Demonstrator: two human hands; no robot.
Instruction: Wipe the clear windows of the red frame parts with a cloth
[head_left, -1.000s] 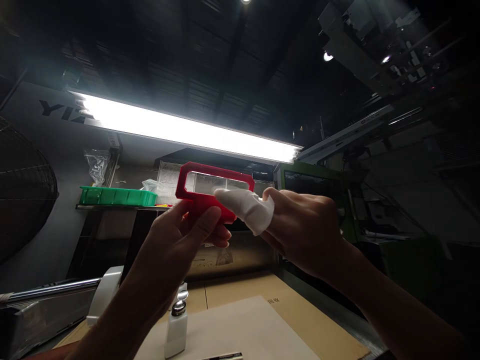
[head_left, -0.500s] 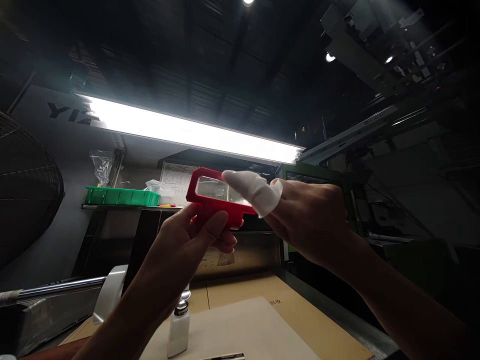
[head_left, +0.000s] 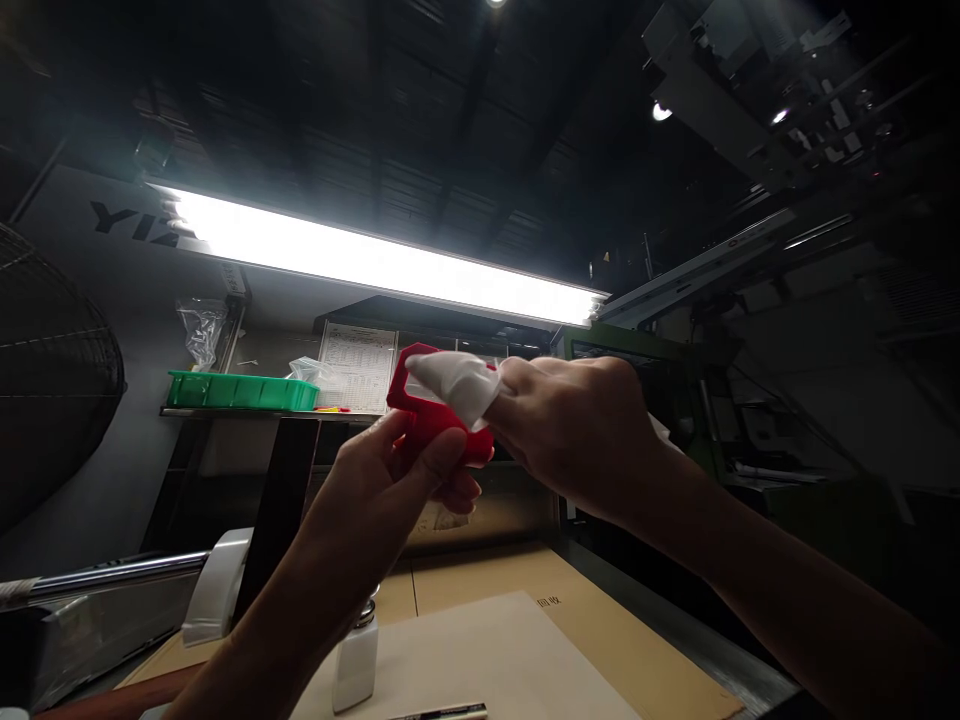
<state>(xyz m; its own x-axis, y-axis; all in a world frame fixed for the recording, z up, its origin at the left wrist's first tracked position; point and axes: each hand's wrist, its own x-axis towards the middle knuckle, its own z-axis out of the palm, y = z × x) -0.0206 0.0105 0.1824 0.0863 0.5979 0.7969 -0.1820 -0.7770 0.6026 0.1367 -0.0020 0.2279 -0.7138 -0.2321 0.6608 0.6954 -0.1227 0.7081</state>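
Note:
A red plastic part with a framed window [head_left: 442, 418] is held up below the lamp. My left hand [head_left: 397, 465] is closed around its lower portion, with the thumb pressed on the front side. My right hand [head_left: 574, 420] has a white cloth [head_left: 461, 385] wrapped over a pointing finger. That covered finger lies across the window, its tip by the frame's upper left corner, and hides most of the opening. A bit of white also shows behind the right wrist.
A white pump bottle [head_left: 355, 665] and a pen [head_left: 446, 712] rest on the cardboard-covered bench [head_left: 510, 570]. A green bin [head_left: 240, 391] sits on the shelf behind. The lit tube lamp [head_left: 375, 258] hangs above, and a fan [head_left: 56, 370] stands at left.
My right hand has slid the cloth-covered finger leftward across the window to the frame's left end. The red part has shifted slightly right in my left hand.

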